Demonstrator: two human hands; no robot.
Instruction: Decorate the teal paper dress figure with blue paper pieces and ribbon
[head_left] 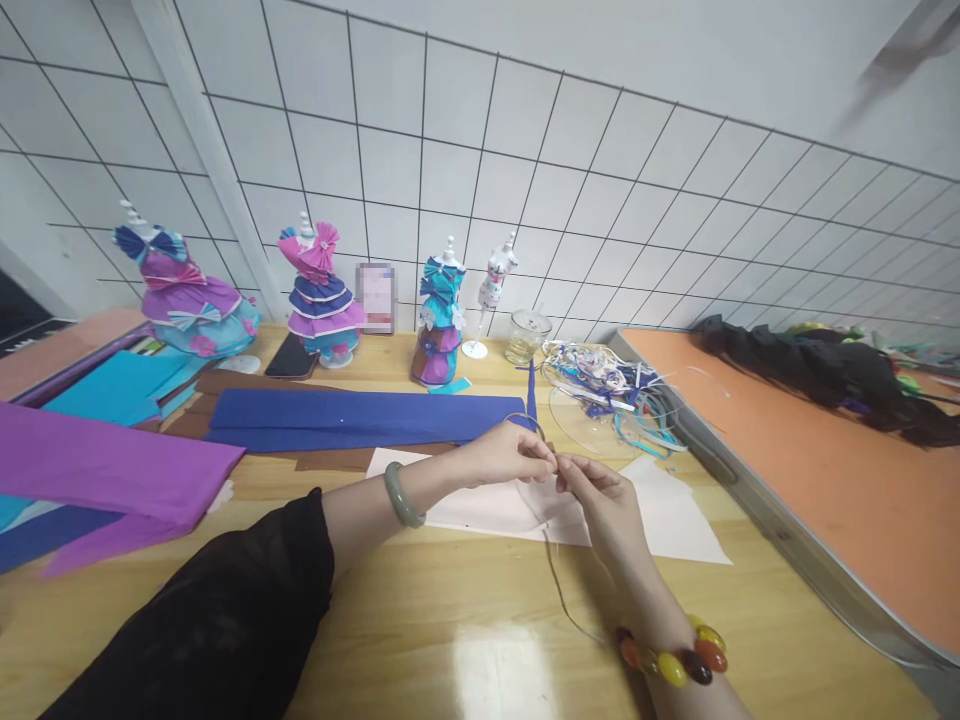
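A thin brown cord (556, 578) runs between my hands; one end loops above my left hand and the other trails down over the table. My left hand (510, 455), a green bangle at its wrist, pinches the cord between thumb and fingertips. Right beside it, my right hand (601, 495) pinches the same cord, fingertips nearly touching the left ones. Beneath both hands lie pale pink paper sheets (465, 508). A folded dark blue paper strip (367, 420) lies just behind, on top of brown paper (195, 405). The exact pinch point is too small to make out.
Small dress forms in layered paper dresses (319, 290) stand along the wall, with a white one (495, 275). A glass (528, 335) and a heap of scraps (600, 375) are behind my hands. Purple paper (120, 465) lies left; an orange surface (757, 450) adjoins right.
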